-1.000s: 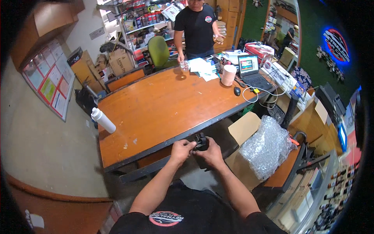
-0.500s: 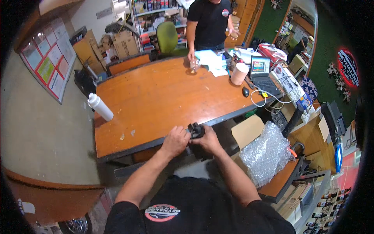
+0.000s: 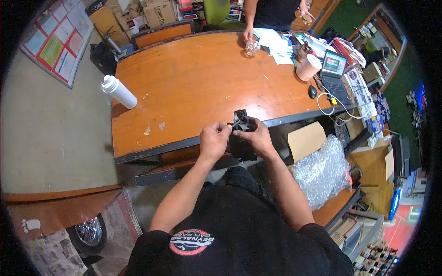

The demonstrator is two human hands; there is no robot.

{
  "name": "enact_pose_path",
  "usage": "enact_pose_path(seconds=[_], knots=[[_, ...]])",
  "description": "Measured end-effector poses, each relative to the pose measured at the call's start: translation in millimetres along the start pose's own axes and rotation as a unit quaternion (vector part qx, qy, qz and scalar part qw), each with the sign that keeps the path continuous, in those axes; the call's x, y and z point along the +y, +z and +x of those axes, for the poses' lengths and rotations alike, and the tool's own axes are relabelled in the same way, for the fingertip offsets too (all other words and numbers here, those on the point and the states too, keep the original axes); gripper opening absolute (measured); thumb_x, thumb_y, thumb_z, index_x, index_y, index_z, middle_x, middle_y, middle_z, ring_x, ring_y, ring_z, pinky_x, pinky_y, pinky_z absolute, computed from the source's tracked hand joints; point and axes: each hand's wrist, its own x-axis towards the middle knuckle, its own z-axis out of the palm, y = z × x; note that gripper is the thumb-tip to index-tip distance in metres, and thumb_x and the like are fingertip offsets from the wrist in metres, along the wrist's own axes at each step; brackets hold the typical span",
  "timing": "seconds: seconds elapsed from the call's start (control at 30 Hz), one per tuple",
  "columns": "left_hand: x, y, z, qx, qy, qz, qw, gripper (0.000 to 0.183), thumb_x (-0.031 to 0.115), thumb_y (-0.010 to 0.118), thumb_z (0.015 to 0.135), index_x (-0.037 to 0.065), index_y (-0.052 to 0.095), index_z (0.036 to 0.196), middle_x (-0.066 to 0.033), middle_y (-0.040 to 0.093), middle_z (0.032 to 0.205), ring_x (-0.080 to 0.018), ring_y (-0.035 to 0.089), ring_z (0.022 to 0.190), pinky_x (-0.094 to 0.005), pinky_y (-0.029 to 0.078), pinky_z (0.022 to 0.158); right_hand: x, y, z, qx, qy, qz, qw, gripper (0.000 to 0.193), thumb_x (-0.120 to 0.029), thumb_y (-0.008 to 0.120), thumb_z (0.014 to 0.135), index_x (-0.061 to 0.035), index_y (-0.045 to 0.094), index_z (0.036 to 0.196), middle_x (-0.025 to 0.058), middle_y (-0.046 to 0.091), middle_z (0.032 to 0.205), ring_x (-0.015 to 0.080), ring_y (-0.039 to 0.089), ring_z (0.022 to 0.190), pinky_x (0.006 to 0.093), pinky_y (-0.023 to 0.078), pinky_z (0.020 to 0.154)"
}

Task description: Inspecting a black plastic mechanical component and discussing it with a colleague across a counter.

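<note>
At the near edge of the table, my right hand [image 3: 258, 138] is closed around a black device-like part [image 3: 240, 115] with an irregular, boxy top. A darker section of it hangs below my fingers. My left hand [image 3: 215, 139] is on its left side, thumb and fingertips pinched together. Between them and the black part shows a thin greyish piece; its kind is too small to make out. My fingers hide some of the part's middle.
The wooden table [image 3: 184, 78] holds a white bottle [image 3: 119, 92], a pinkish roll [image 3: 309, 67], a laptop [image 3: 335, 69] and a mouse [image 3: 312, 92]. Across it, a person touches a glass jar [image 3: 252, 48] and holds a round lid-like thing. Bubble wrap [image 3: 320, 170] lies to my right.
My view has tilted down, so the table sits higher in the picture. The black part is turned and raised a little, and my left fingertips now pinch a thin piece at its side.
</note>
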Motion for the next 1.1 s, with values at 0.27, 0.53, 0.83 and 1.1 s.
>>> enact_pose_path(seconds=[0.27, 0.53, 0.83, 1.1], knots=[[48.1, 22.2, -1.4, 0.077, 0.065, 0.142, 0.985, 0.025, 0.023, 0.079, 0.096, -0.002, 0.077, 0.096, -0.0150, 0.078, 0.082, -0.0234, 0.075, 0.076, -0.0388, 0.057, 0.073, 39.3, -33.8, 43.5, -0.117, 0.065, 0.149, 0.980, 0.081, -0.023, 0.099, 0.078, 0.0117, 0.062, 0.141, 0.0154, 0.077, 0.120, 0.0198, 0.072, 0.110, 0.0338, 0.057, 0.099], [52.7, 87.2, 32.0, 0.079, 0.093, 0.310, 0.943, 0.021, 0.021, 0.077, 0.094, -0.001, 0.076, 0.095, -0.0199, 0.077, 0.087, -0.0409, 0.075, 0.085, -0.0489, 0.058, 0.079, 34.7, -58.5, 73.2, -0.143, 0.017, 0.180, 0.973, 0.078, -0.014, 0.099, 0.078, 0.0113, 0.059, 0.140, 0.0119, 0.077, 0.115, 0.0172, 0.074, 0.105, 0.0320, 0.059, 0.097], [58.1, 98.2, 48.2, 0.068, 0.335, 0.454, 0.823, 0.014, 0.013, 0.078, 0.089, 0.005, 0.068, 0.086, -0.0136, 0.070, 0.085, -0.0357, 0.067, 0.089, -0.0491, 0.054, 0.080, 36.5, -78.6, 89.6, -0.172, -0.061, 0.096, 0.978, 0.070, -0.017, 0.097, 0.079, 0.0108, 0.064, 0.135, 0.0131, 0.078, 0.112, 0.0169, 0.074, 0.100, 0.0328, 0.061, 0.090], [68.3, 97.9, 51.6, 0.060, 0.414, 0.462, 0.782, 0.014, 0.011, 0.077, 0.079, 0.008, 0.064, 0.080, -0.0111, 0.065, 0.080, -0.0312, 0.065, 0.084, -0.0459, 0.052, 0.075, 8.5, -93.7, 80.6, -0.174, 0.007, 0.131, 0.976, 0.067, -0.016, 0.095, 0.079, 0.0102, 0.066, 0.133, 0.0136, 0.079, 0.111, 0.0174, 0.074, 0.101, 0.0335, 0.060, 0.092]])
